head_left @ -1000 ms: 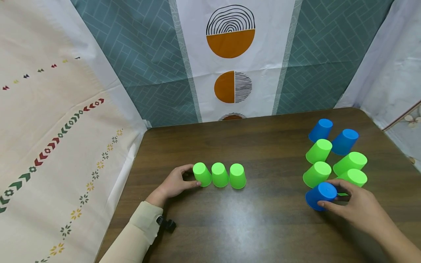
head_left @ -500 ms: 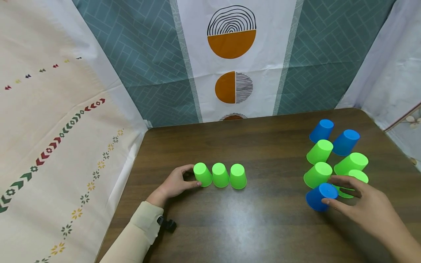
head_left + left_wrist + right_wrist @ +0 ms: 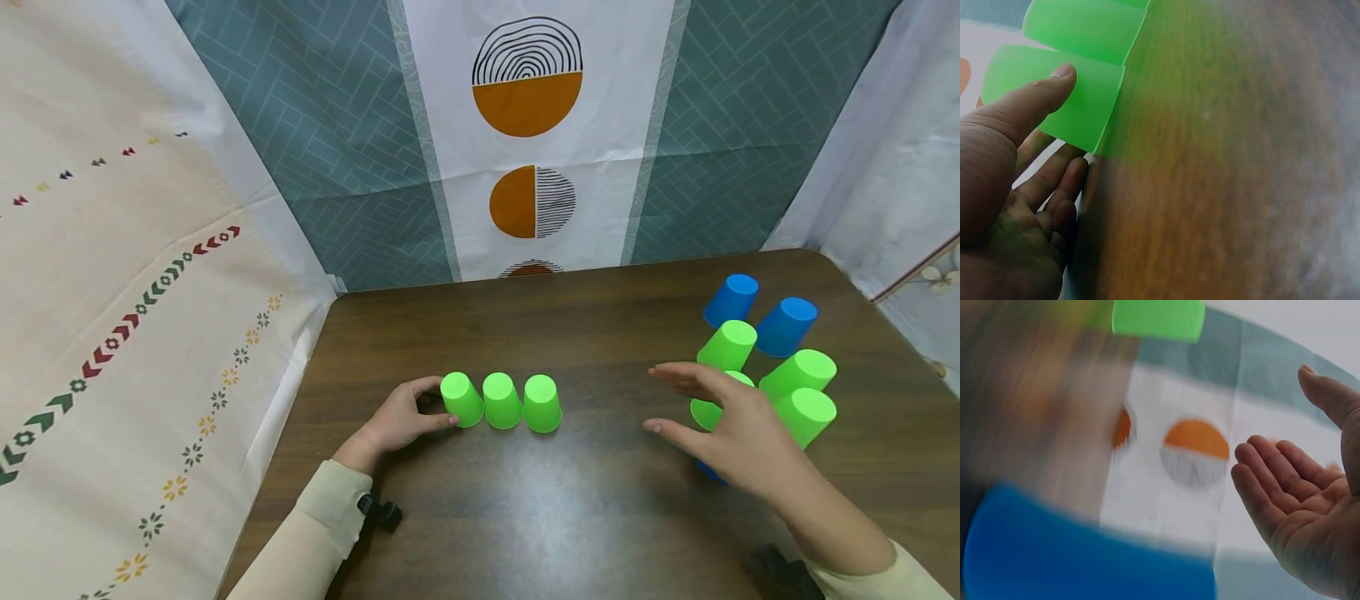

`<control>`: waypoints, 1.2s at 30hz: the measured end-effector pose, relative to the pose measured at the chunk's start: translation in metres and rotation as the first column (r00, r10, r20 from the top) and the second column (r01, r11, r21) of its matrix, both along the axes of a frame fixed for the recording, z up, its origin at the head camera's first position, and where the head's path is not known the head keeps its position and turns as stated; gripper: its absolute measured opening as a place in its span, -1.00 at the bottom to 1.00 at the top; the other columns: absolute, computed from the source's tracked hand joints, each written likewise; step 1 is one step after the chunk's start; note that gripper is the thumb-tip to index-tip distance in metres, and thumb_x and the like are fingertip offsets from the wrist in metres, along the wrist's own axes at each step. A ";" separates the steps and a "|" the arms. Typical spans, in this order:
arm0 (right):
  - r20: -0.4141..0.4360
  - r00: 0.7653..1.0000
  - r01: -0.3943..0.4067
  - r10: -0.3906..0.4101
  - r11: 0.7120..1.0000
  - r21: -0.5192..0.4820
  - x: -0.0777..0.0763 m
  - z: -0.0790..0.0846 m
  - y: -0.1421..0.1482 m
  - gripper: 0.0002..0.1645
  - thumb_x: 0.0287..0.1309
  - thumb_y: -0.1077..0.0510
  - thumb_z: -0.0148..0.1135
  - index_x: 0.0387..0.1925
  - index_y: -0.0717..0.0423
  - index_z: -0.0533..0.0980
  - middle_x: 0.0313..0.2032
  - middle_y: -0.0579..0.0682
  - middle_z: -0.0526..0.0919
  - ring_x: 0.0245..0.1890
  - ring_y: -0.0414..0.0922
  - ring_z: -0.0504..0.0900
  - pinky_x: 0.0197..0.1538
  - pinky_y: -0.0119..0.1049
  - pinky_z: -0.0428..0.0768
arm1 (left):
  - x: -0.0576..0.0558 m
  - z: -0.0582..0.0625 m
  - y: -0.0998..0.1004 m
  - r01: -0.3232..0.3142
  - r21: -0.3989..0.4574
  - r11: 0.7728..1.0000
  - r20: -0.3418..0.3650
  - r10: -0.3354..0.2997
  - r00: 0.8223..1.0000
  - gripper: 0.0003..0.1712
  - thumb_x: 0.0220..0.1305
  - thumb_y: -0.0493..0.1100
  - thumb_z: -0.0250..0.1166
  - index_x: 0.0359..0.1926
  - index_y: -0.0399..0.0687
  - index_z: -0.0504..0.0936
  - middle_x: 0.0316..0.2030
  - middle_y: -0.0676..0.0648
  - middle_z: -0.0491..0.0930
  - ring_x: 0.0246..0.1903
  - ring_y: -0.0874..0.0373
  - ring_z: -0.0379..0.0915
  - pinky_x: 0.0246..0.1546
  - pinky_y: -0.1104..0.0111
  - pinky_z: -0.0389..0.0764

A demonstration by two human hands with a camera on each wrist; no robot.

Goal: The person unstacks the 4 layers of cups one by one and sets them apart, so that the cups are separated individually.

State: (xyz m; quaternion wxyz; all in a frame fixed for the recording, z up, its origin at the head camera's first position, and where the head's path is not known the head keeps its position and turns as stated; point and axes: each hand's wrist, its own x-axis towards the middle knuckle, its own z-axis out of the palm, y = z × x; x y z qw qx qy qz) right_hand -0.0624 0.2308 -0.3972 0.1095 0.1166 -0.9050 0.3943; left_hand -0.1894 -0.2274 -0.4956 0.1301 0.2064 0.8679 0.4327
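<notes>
Three bright green upside-down plastic cups stand in a row at mid-table. My left hand [image 3: 401, 415] holds the leftmost green cup [image 3: 462, 400]; in the left wrist view the thumb lies along the side of that cup [image 3: 1085, 103], with the fingers on its far side. My right hand [image 3: 738, 433], fingers spread and nothing between them, hovers beside the cup cluster on the right. Behind it a front blue cup [image 3: 709, 472] is mostly hidden. The right wrist view shows this blue cup [image 3: 1072, 550] large and blurred, apart from the open palm [image 3: 1310, 531].
Further green cups [image 3: 806, 412] and two blue cups [image 3: 786, 325] stand upside down at the right of the dark wooden table [image 3: 600, 533]. Patterned cloths hang behind the table [image 3: 360, 150] and on its left side [image 3: 150, 333].
My right hand has let go of the front blue cup and moved left and up, its fingers spread. The left hand and its row of green cups have stayed put.
</notes>
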 end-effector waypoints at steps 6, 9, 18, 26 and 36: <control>0.078 0.988 -0.134 0.134 0.991 -0.001 -0.033 -0.018 -0.044 -0.16 0.08 -0.11 0.65 0.33 0.02 0.50 0.22 0.00 0.66 0.18 0.14 0.66 0.19 0.16 0.59 | 0.000 0.000 0.000 0.005 -0.005 1.000 -0.002 -0.005 1.000 -0.37 0.17 0.01 0.63 0.25 0.10 0.65 0.05 0.13 0.65 0.11 0.12 0.53 0.20 0.05 0.51; 0.129 0.978 -0.168 0.167 0.986 -0.006 -0.045 -0.026 -0.062 -0.10 0.09 -0.09 0.65 0.38 0.09 0.45 0.27 0.06 0.61 0.22 0.17 0.63 0.21 0.18 0.58 | 0.001 0.000 0.000 0.008 -0.006 1.000 0.002 -0.008 1.000 -0.36 0.17 0.02 0.63 0.25 0.10 0.64 0.05 0.13 0.65 0.10 0.12 0.53 0.20 0.05 0.51; 0.229 0.950 -0.203 0.212 0.977 -0.063 -0.073 -0.045 -0.096 -0.04 0.09 0.01 0.65 0.44 0.15 0.38 0.35 0.11 0.52 0.27 0.23 0.57 0.23 0.09 0.57 | 0.001 0.000 0.000 0.007 -0.006 1.000 -0.011 -0.007 1.000 -0.35 0.17 0.00 0.63 0.26 0.05 0.64 0.06 0.10 0.67 0.09 0.11 0.55 0.17 0.06 0.54; 0.276 0.937 -0.215 0.214 0.976 -0.027 -0.083 -0.056 -0.105 -0.10 0.05 -0.02 0.68 0.39 0.08 0.47 0.25 -0.01 0.60 0.16 0.05 0.62 0.14 0.06 0.61 | 0.001 0.001 0.000 0.012 0.008 1.000 -0.004 -0.012 1.000 -0.36 0.17 0.01 0.63 0.26 0.06 0.65 0.06 0.10 0.67 0.09 0.10 0.55 0.16 0.06 0.54; 0.276 0.939 -0.201 0.204 0.979 -0.038 -0.085 -0.057 -0.107 -0.30 0.05 0.02 0.67 0.22 -0.05 0.58 0.06 -0.11 0.69 0.06 0.00 0.67 0.10 0.01 0.63 | 0.001 0.001 0.000 0.010 0.020 1.000 0.004 -0.010 1.000 -0.39 0.18 0.00 0.63 0.23 0.09 0.66 0.03 0.12 0.67 0.06 0.12 0.55 0.15 0.08 0.54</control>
